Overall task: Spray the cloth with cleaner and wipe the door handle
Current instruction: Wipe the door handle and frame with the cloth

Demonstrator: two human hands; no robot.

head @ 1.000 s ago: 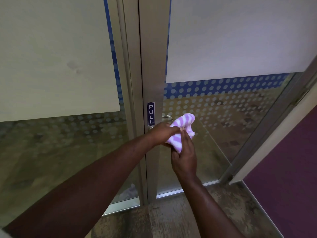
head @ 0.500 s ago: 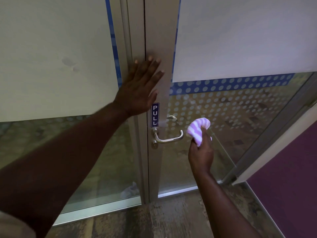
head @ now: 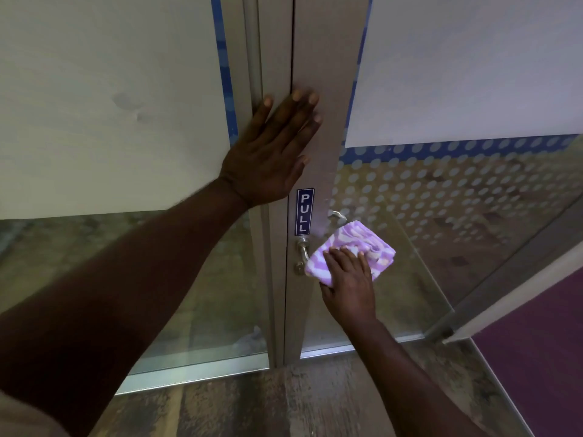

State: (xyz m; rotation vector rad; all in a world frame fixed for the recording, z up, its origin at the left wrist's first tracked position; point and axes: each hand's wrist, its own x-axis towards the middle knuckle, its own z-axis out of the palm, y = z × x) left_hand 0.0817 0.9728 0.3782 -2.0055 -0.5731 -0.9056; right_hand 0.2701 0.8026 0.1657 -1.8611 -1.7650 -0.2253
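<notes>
A purple-and-white striped cloth (head: 356, 244) is wrapped over the lever of the silver door handle (head: 303, 251), of which only the base near the frame shows. My right hand (head: 348, 280) grips the cloth and presses it onto the lever. My left hand (head: 273, 152) lies flat, fingers spread, against the grey metal door frame (head: 328, 89) above a blue "PULL" sign (head: 304, 211). No spray bottle is in view.
The glass door (head: 441, 231) has a dotted blue film and a white sheet across its upper part. A second glass panel (head: 94, 105) stands to the left. Worn wooden floor (head: 284, 405) lies below, and a purple wall (head: 542, 357) stands at the right.
My left hand left the cloth and went up to press flat on the door frame. My right hand carried the cloth from beside the lever onto it, covering it.
</notes>
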